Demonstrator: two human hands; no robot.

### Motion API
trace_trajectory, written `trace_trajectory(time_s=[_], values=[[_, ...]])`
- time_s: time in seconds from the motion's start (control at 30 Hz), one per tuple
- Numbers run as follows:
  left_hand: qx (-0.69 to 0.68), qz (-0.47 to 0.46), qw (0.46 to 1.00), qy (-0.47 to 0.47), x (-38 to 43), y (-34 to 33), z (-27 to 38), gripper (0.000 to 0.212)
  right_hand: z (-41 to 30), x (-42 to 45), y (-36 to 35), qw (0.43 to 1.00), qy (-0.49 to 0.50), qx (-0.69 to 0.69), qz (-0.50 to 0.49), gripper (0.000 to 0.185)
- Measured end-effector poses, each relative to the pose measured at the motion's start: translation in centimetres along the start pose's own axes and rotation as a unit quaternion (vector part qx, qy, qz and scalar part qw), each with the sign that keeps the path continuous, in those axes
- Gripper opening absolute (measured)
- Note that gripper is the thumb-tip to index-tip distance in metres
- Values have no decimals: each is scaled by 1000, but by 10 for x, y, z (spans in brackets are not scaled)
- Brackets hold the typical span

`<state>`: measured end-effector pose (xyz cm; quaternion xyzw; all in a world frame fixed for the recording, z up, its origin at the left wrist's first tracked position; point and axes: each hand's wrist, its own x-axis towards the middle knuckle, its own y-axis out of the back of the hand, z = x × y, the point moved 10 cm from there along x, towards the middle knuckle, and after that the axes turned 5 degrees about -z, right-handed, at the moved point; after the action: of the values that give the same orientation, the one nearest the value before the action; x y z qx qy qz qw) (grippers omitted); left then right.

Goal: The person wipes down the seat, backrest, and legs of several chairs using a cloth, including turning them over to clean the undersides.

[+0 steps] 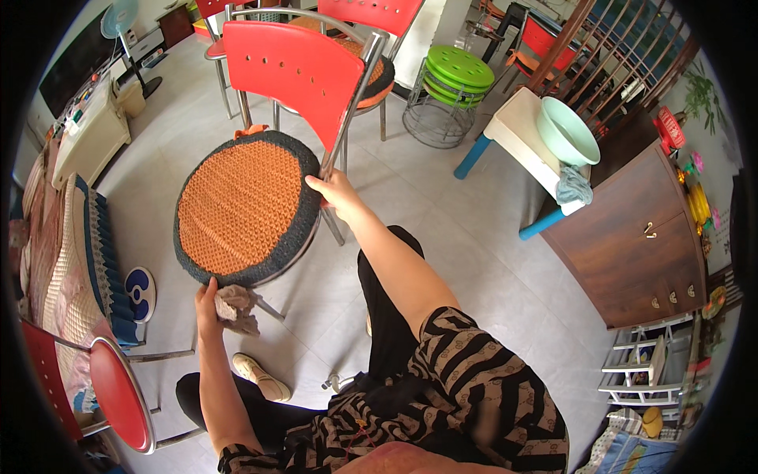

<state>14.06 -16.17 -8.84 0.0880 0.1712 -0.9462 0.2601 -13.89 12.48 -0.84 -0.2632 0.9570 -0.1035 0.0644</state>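
Note:
A metal-framed chair stands before me, with a red backrest (296,74) and a round seat cushion (240,204) of orange knit with a dark rim. My left hand (207,305) is at the cushion's near edge, thumb or finger on the rim, and holds a crumpled greyish-beige cloth (237,308) below it. At the right side of the seat, beside the backrest post, my right hand (337,195) grips the edge. Its thumb lies on the dark rim; the other fingers are partly hidden behind the chair.
On the left are another red chair (121,394) and a quilted bed cover (74,260). Green stools (459,65) are stacked in a wire frame at the back. A pale green basin (565,133) and a cloth (573,185) rest on a white table (515,127), near a brown cabinet (628,237).

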Motion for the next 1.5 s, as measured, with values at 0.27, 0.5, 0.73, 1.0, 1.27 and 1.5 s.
trace_trajectory(time_s=[0.27, 0.5, 0.73, 1.0, 1.27, 1.5], values=[[-96, 14, 988, -120, 51, -6, -24, 45, 1, -4, -22, 947, 280, 146, -62, 62], [-192, 68, 963, -176, 141, -5, -25, 63, 27, 40, -56, 969, 237, -66, -3, 82], [109, 195, 957, -187, 164, -5, 46, 61, -15, 60, -47, 984, 174, -12, -46, 59], [-35, 127, 990, -43, 131, -13, 57, 45, -46, 91, -9, 994, 25, -101, -40, 39], [-464, -10, 839, -284, -1, 36, 173, 61, -31, 68, -98, 960, 0, -236, -153, 35], [-394, 0, 885, -249, -59, 89, 135, 41, 23, 15, -184, 890, 18, -365, -271, 30]])
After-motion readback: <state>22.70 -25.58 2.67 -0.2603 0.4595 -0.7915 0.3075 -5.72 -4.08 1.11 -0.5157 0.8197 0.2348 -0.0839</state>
